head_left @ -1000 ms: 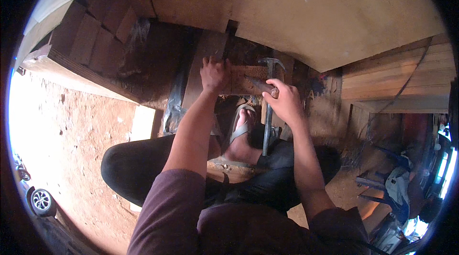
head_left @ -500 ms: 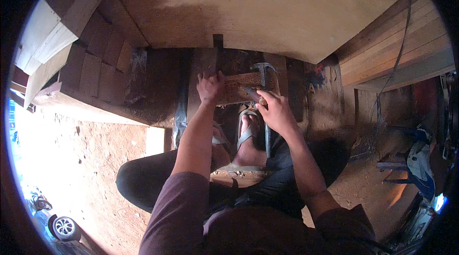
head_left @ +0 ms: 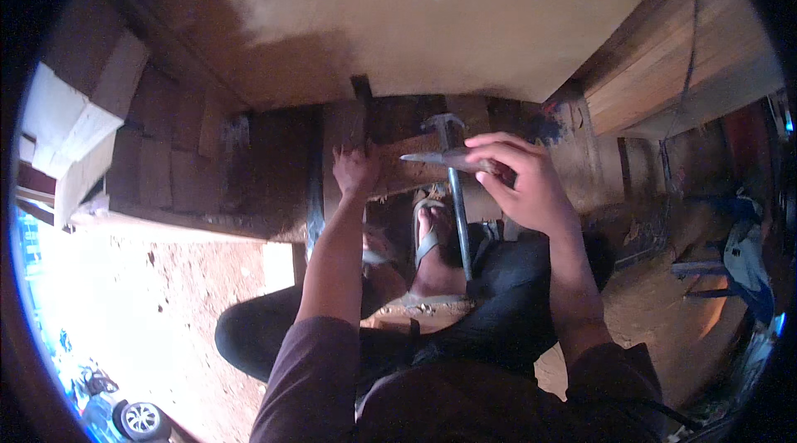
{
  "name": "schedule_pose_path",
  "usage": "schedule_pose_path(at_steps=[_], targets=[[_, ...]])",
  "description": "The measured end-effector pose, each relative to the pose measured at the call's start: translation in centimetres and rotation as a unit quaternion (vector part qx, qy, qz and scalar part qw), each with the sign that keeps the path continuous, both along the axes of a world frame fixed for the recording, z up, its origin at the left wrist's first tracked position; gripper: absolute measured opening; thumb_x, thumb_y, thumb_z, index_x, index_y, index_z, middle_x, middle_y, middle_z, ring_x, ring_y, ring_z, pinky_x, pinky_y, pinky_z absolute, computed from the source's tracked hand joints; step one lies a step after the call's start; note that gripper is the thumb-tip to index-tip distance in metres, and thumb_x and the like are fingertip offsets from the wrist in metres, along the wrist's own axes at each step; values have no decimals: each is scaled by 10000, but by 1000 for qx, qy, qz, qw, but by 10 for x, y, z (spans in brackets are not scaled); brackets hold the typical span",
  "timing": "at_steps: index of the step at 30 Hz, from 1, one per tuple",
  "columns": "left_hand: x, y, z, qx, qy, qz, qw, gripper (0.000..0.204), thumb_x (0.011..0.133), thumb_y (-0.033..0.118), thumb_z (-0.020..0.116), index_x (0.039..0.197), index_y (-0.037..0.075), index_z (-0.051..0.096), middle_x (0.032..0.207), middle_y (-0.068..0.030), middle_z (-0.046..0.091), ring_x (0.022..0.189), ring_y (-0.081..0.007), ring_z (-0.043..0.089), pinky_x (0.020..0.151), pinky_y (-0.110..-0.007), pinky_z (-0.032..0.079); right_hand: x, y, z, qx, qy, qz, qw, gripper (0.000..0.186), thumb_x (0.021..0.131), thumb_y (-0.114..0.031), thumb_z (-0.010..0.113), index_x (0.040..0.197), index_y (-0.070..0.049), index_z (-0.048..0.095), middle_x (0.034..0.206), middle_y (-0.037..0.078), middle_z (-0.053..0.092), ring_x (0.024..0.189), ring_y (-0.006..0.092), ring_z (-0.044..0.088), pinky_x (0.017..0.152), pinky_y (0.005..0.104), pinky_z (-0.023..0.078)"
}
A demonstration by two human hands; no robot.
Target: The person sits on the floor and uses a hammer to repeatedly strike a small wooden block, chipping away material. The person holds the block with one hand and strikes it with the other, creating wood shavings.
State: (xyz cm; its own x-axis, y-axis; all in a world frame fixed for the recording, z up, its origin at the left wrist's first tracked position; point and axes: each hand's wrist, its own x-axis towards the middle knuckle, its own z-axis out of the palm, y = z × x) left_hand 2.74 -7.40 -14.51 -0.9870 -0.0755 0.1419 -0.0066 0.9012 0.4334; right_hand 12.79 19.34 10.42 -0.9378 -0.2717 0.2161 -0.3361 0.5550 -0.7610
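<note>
My left hand point(head_left: 355, 171) grips the left end of a brown wooden piece point(head_left: 407, 179) lying across in front of my knees. My right hand point(head_left: 521, 184) is closed on the handle of a chisel-like tool point(head_left: 436, 158). Its pointed metal blade aims left, just above the wood. A claw hammer point(head_left: 455, 194) stands upright between my hands, head up and handle running down to my dark trouser leg. No hand holds it. My foot in a sandal point(head_left: 427, 237) rests below the wood.
A large pale plywood sheet point(head_left: 498, 28) fills the top. Stacked planks point(head_left: 672, 69) lie to the right, bricks point(head_left: 166, 161) and a cardboard piece point(head_left: 70, 123) to the left. Red dirt ground point(head_left: 124, 302) is at lower left, blue objects point(head_left: 743, 264) at far right.
My right hand has drawn back to the right, and the tool's blade now shows pointing left over the wood. My left hand stays on the wood. The hammer still stands upright.
</note>
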Motion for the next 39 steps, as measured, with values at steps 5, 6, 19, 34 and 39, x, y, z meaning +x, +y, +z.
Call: schedule_pose_path(at_steps=[5, 6, 19, 34, 39], targets=[[-1, -8, -10, -21, 16, -33, 999, 467, 970, 345, 489, 1275, -2, 559, 1232, -256, 569, 1191, -464, 500, 1008, -562, 422, 47, 35, -29, -350, -58, -178, 918, 206, 888, -17, 654, 1087, -15, 601, 1163, 104, 660, 1001, 171, 619, 880, 284, 486], [-3, -9, -13, -42, 72, -33, 996, 471, 972, 331, 489, 1299, -4, 536, 1232, -265, 562, 1187, -473, 498, 1014, -566, 412, 61, 37, -44, -416, -97, -194, 883, 214, 891, -23, 656, 1097, -15, 598, 1089, 81, 664, 940, 148, 615, 835, 273, 486], [64, -9, 15, -181, 49, -225, 956, 518, 917, 381, 568, 1316, 53, 530, 1360, -285, 453, 1292, -473, 398, 1068, -578, 328, 89, 59, -138, -486, -151, -452, 732, 221, 868, -90, 728, 1061, -66, 622, 878, -1, 603, 681, 91, 556, 607, 235, 445], [65, 26, 30, -179, 25, -225, 957, 518, 952, 421, 515, 1349, 90, 543, 1500, -259, 336, 1402, -456, 291, 1121, -569, 268, 99, 43, -146, -454, -132, -428, 770, 219, 826, -70, 757, 1025, -94, 669, 808, -47, 580, 702, 65, 509, 626, 227, 410], [63, 28, 28, -157, 18, -230, 960, 506, 948, 408, 534, 1339, 89, 554, 1492, -246, 353, 1416, -431, 281, 1125, -565, 263, 98, 42, -146, -433, -128, -426, 784, 225, 817, -59, 762, 1021, -92, 672, 808, -50, 576, 707, 69, 511, 633, 231, 411]])
